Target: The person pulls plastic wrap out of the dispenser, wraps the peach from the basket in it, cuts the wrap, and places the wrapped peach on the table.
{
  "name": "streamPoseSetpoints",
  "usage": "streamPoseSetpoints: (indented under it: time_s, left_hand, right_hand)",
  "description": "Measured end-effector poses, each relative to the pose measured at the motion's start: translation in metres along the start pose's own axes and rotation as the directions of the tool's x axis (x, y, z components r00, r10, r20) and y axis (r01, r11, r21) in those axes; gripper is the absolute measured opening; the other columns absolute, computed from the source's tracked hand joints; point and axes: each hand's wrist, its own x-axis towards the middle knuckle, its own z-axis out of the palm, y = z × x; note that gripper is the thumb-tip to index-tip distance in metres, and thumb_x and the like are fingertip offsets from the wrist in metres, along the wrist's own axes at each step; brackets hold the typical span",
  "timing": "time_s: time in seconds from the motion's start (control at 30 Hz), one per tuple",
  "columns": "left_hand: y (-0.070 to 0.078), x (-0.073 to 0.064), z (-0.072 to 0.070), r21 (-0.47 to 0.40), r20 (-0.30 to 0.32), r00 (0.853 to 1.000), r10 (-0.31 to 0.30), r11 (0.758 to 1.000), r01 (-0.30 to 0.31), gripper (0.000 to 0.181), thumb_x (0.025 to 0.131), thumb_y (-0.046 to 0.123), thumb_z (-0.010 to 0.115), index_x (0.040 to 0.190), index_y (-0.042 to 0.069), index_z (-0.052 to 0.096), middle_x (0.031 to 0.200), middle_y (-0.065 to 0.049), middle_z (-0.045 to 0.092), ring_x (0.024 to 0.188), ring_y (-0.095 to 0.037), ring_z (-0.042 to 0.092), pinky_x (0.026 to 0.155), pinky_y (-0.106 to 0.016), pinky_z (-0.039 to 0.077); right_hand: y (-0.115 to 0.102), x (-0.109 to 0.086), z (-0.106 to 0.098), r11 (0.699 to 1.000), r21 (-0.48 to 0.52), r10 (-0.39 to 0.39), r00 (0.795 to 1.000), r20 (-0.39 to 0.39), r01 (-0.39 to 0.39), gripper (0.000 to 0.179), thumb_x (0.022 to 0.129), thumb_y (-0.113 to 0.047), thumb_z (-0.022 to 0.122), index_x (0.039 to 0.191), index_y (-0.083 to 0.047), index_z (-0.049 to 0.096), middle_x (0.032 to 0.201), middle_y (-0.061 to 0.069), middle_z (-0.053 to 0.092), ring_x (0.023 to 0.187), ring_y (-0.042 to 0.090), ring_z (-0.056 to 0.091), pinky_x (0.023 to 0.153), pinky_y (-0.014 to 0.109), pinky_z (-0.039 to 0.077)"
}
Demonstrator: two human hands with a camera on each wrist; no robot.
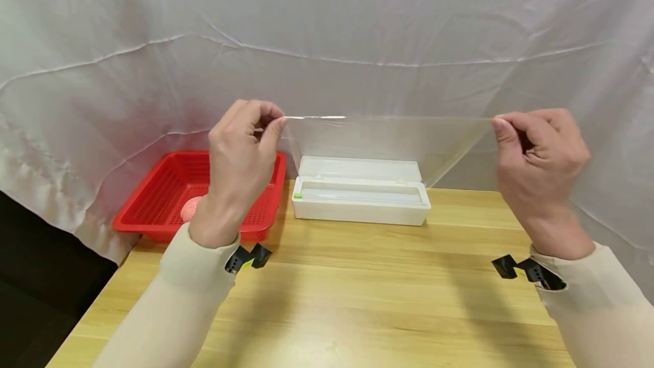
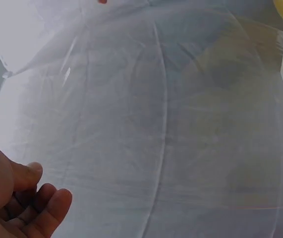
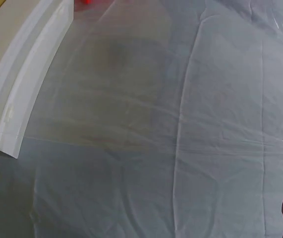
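A sheet of clear plastic wrap (image 1: 383, 136) stretches upward from a white cling film dispenser box (image 1: 360, 212), whose lid (image 1: 360, 169) stands raised at the back. My left hand (image 1: 242, 155) pinches the sheet's upper left corner between thumb and index finger. At the upper right corner my right hand (image 1: 544, 158) pinches it the same way. Both hands are above the table, higher than the box. In the left wrist view the see-through film (image 2: 181, 124) spans most of the picture, with the left thumb and fingers (image 2: 57, 206) at its lower left.
A red plastic basket (image 1: 148, 228) stands left of the box, partly behind the left forearm, with a pink rounded object (image 1: 190, 209) inside. The wooden table (image 1: 357, 288) lies in front. A pale grey curtain (image 1: 327, 16) hangs behind everything.
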Motion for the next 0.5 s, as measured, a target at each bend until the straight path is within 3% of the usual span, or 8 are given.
streamPoseSetpoints:
  time_s: [0.13,0.2,0.27,0.3,0.33,0.37,0.43,0.5]
  left_hand:
    - [0.004,-0.010,-0.014,0.005,0.049,0.998,0.034,0.999,-0.034,0.009,0.097,0.013,0.076,0.099,0.004,0.075,0.098,-0.009,0.069,0.089,-0.016,0.067,0.081,-0.023,0.056]
    - [0.003,-0.015,-0.023,0.002,0.097,0.992,0.083,0.996,-0.084,0.009,0.095,0.011,0.079,0.098,0.004,0.075,0.096,-0.008,0.069,0.086,-0.015,0.066,0.079,-0.018,0.054]
    - [-0.001,-0.020,-0.034,-0.008,0.170,0.976,0.135,0.991,-0.135,0.008,0.093,0.008,0.081,0.096,0.005,0.074,0.094,-0.005,0.069,0.084,-0.012,0.065,0.079,-0.013,0.051]
    - [-0.004,-0.023,-0.039,-0.019,0.212,0.964,0.162,0.987,-0.162,0.010,0.091,0.007,0.082,0.095,0.006,0.073,0.092,-0.003,0.069,0.083,-0.011,0.064,0.078,-0.012,0.051]
    - [-0.007,-0.026,-0.045,-0.031,0.263,0.946,0.190,0.982,-0.188,0.012,0.090,0.006,0.084,0.094,0.008,0.073,0.091,0.000,0.069,0.082,-0.009,0.063,0.076,-0.012,0.050]
    - [-0.010,-0.030,-0.051,-0.044,0.317,0.924,0.212,0.977,-0.209,0.014,0.088,0.005,0.085,0.094,0.010,0.073,0.089,0.003,0.068,0.082,-0.006,0.062,0.075,-0.012,0.050]
    - [-0.015,-0.037,-0.062,-0.082,0.434,0.867,0.244,0.969,-0.231,0.020,0.086,0.004,0.086,0.093,0.015,0.072,0.087,0.010,0.066,0.080,-0.002,0.059,0.071,-0.013,0.050]
    - [-0.019,-0.044,-0.070,-0.112,0.545,0.796,0.265,0.963,-0.245,0.024,0.084,0.006,0.088,0.093,0.022,0.072,0.086,0.016,0.065,0.077,0.001,0.057,0.068,-0.015,0.050]
  right_hand:
    - [-0.006,-0.003,-0.009,0.998,0.054,-0.046,0.999,0.019,0.045,0.036,0.093,-0.023,0.081,0.080,0.010,0.077,0.071,0.010,0.060,0.086,-0.011,0.049,0.080,0.013,0.034]
    - [-0.009,-0.006,-0.017,0.993,0.100,-0.074,0.995,0.065,0.067,0.040,0.094,-0.026,0.081,0.078,0.011,0.076,0.071,0.014,0.062,0.084,-0.012,0.051,0.078,0.011,0.035]
    - [-0.008,-0.010,-0.028,0.983,0.166,-0.112,0.976,0.187,0.080,0.043,0.095,-0.026,0.081,0.076,0.012,0.075,0.073,0.006,0.065,0.081,-0.011,0.052,0.075,0.008,0.038]
    - [-0.006,-0.012,-0.034,0.976,0.203,-0.135,0.952,0.275,0.079,0.039,0.095,-0.023,0.080,0.076,0.011,0.075,0.075,0.003,0.066,0.078,-0.010,0.052,0.072,0.008,0.038]
    - [-0.004,-0.015,-0.042,0.971,0.229,-0.147,0.914,0.377,0.062,0.032,0.095,-0.016,0.080,0.075,0.008,0.075,0.077,-0.002,0.066,0.075,-0.008,0.051,0.068,0.009,0.038]
    - [-0.001,-0.017,-0.049,0.969,0.245,-0.157,0.859,0.487,0.038,0.022,0.094,-0.009,0.080,0.076,0.003,0.076,0.080,-0.008,0.066,0.073,-0.007,0.050,0.064,0.010,0.038]
    - [0.004,-0.020,-0.065,0.968,0.252,-0.166,0.709,0.686,-0.017,0.017,0.090,0.005,0.078,0.082,-0.011,0.078,0.084,-0.012,0.066,0.072,-0.003,0.050,0.060,0.013,0.038]
    - [0.009,-0.022,-0.078,0.964,0.260,-0.191,0.540,0.820,-0.055,0.042,0.082,0.016,0.078,0.090,-0.025,0.076,0.087,-0.015,0.065,0.074,-0.001,0.052,0.060,0.018,0.040]
